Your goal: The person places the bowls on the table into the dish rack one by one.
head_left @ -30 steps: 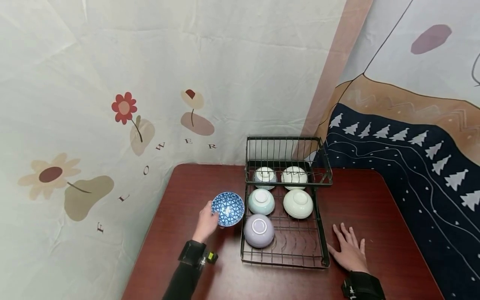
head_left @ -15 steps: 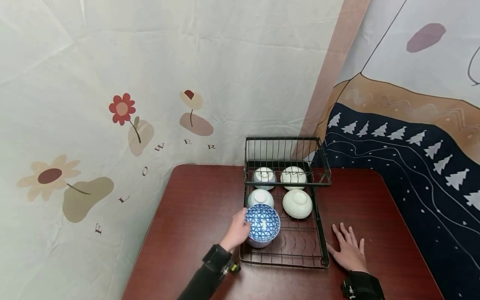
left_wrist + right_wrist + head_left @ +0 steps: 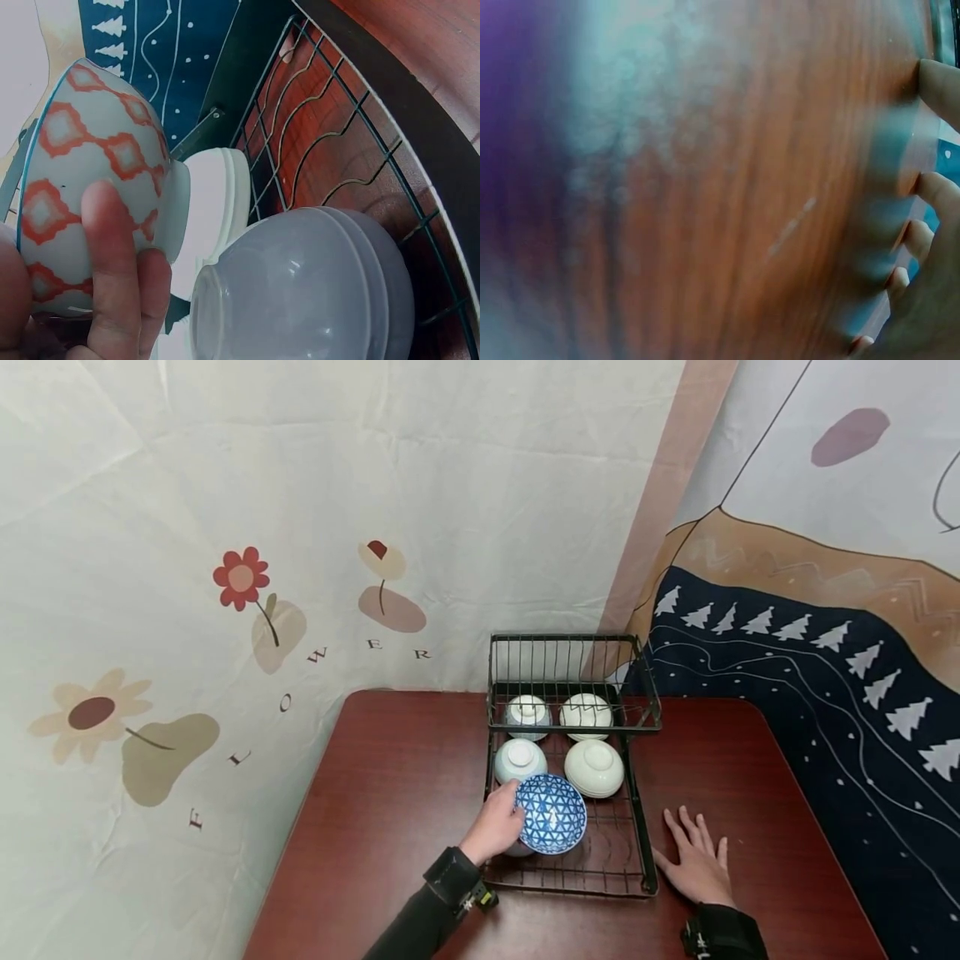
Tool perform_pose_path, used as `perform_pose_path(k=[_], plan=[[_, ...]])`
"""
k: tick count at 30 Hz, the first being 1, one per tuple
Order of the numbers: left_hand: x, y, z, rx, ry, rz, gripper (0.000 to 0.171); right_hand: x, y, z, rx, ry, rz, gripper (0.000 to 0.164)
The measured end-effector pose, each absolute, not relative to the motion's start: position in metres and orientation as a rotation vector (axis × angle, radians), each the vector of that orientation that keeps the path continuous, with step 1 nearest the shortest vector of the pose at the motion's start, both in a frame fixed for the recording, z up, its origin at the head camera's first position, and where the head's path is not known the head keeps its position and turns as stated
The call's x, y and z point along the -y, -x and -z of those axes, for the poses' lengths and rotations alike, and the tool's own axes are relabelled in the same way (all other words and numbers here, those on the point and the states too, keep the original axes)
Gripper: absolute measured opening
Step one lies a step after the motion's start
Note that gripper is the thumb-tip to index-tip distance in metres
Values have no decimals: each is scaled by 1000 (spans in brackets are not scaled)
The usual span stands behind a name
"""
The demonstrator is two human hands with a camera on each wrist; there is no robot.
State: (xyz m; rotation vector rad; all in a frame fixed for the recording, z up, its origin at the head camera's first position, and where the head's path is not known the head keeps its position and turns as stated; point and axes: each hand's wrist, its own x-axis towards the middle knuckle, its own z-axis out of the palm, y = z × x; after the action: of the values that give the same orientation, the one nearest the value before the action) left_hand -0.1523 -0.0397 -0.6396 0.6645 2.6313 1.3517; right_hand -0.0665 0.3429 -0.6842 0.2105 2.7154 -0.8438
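My left hand (image 3: 495, 821) grips a bowl (image 3: 552, 814) by its left side, above the front of a black wire dish rack (image 3: 570, 885). The bowl's inside, patterned blue and white, faces up in the head view; its outside (image 3: 120, 154) carries red lattice shapes in the left wrist view. Partly hidden beneath it, a lavender bowl (image 3: 307, 289) sits upside down in the rack. Behind the held bowl are a pale blue bowl (image 3: 521, 758) and a cream bowl (image 3: 594, 768), both upside down. My right hand (image 3: 699, 864) lies flat on the table, fingers spread, right of the rack.
At the rack's back, two more upturned bowls, one greyish (image 3: 528, 714) and one cream (image 3: 587, 714), stand under a raised wire shelf (image 3: 570, 664). The rack stands on a reddish-brown table (image 3: 405, 760). A printed cloth (image 3: 450, 485) hangs behind the table.
My left hand has carried the patterned bowl rightward from beside the rack, past the lavender bowl, to over the rack's front middle. My right hand has stayed in place.
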Motion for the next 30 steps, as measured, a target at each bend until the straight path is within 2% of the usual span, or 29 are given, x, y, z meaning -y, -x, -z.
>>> perform_pose_path(k=[6, 9, 12, 13, 15, 17, 19, 23, 26, 30], plan=[[38, 140, 591, -2558, -577, -1388, 39, -342, 65, 677, -2718, -261, 1105, 98], [35, 133, 571, -2524, -506, -1363, 41, -330, 61, 662, -2625, -529, 1492, 87], [35, 134, 576, -2521, -531, -1375, 43, -305, 59, 644, -2469, -794, 2060, 70], [36, 137, 587, -2544, -572, -1369, 44, -294, 60, 637, -2446, -832, 2203, 61], [38, 144, 612, -2578, -650, -1379, 43, -272, 62, 622, -2395, -780, 2406, 47], [37, 152, 636, -2604, -685, -1369, 43, -248, 64, 608, -2342, -645, 2485, 41], [35, 159, 662, -2673, -744, -1329, 41, -224, 65, 599, -2314, -531, 2421, 43], [29, 158, 673, -2706, -778, -1285, 40, -189, 68, 592, -2230, -355, 2154, 58], [25, 147, 661, -2721, -800, -1231, 48, -174, 72, 593, -2165, -328, 2044, 64], [21, 148, 677, -2712, -764, -1237, 42, -166, 76, 595, -2106, -381, 2047, 63]])
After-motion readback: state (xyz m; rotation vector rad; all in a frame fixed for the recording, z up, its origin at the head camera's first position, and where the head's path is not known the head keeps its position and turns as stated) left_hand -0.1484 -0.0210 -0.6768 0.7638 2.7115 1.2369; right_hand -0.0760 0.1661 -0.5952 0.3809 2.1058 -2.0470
